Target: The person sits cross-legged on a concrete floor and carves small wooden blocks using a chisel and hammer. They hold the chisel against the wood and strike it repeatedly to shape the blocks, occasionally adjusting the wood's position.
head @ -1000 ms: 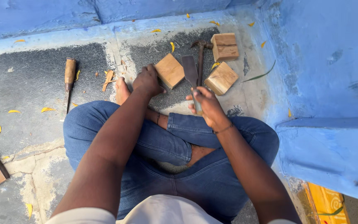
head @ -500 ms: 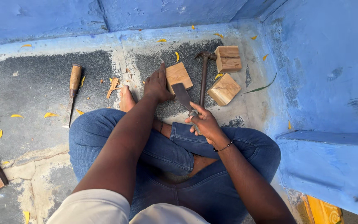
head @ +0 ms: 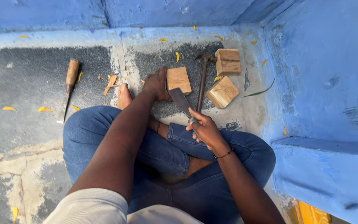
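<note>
Wooden block [head: 178, 80] under left hand [head: 156, 84]; right hand [head: 204, 129] angles chisel [head: 182, 102] (blade forward).

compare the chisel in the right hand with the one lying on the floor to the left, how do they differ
The wide chisel has a broad flat blade; the floor chisel has a thin narrow shaft. The wide one is gripped by the right hand, blade angled toward the wooden block that the left hand steadies; the floor one lies loose, untouched. The floor chisel's wooden handle shows fully; the wide one's handle is hidden in the fist. Both are metal-bladed hand tools.
</note>
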